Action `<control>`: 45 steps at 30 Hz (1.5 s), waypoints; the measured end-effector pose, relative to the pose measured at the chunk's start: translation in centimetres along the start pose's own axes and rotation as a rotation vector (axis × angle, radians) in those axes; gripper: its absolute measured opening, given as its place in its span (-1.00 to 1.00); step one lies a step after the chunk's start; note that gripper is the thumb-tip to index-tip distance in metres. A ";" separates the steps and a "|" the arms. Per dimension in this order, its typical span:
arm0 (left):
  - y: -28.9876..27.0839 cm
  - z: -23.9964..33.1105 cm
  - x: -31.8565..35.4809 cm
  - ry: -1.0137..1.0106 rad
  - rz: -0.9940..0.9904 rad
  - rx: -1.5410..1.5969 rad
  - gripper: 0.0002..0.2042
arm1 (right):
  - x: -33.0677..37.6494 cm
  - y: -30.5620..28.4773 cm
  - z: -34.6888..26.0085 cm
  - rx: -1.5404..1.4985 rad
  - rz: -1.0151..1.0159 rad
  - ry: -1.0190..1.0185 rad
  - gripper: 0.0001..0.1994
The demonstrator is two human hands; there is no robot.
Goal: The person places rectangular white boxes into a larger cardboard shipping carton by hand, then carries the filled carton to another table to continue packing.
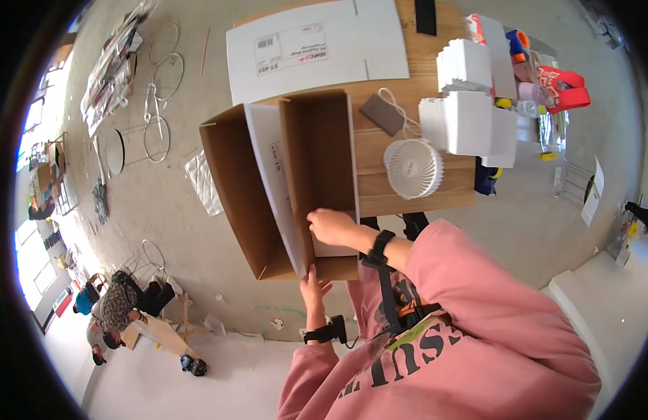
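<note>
Two open cardboard boxes, brown inside and white outside, stand side by side in front of me. My right hand (332,228) reaches into the right box (331,140). Its fingers are bent at that box's left wall, near the close end. Below it, my left hand (313,292) holds the near left corner of the same box, thumb side against the edge and the other fingers partly hidden. The left box (236,178) lies close against it, and a white wall shows between the two. Part of the right box's floor is hidden by my right hand and wrist.
A flat white cardboard sheet (373,42) lies on the wooden table (380,203). Right of the boxes are a white fan (413,169), a grey power bank (382,114) with a cable, and stacked white boxes (468,122). Other people (124,301) are at lower left.
</note>
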State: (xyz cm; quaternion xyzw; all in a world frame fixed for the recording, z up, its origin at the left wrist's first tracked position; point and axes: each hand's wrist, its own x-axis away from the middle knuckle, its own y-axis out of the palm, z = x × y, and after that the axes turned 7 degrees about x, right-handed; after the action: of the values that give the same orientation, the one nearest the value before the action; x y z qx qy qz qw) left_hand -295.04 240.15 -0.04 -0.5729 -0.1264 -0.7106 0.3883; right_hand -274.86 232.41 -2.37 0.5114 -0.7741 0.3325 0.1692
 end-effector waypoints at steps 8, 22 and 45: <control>8.1 7.8 10.1 0.392 -0.016 -0.585 -0.72 | 20.8 -20.0 6.0 -0.216 0.953 -0.096 -0.88; 38.4 8.7 9.1 0.760 -0.739 -0.194 -0.45 | 22.4 -25.0 24.8 -0.443 0.936 0.500 -0.07; 39.5 8.0 10.0 0.706 -0.680 -0.190 -0.59 | 21.3 -24.7 25.2 -0.672 1.019 0.309 -0.28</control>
State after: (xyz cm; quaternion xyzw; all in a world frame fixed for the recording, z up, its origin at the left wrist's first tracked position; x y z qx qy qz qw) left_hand -262.24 214.74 1.11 -0.2566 -0.1016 -0.9559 0.0999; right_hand -259.50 194.34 0.72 -0.0568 -0.9494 0.1801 0.2510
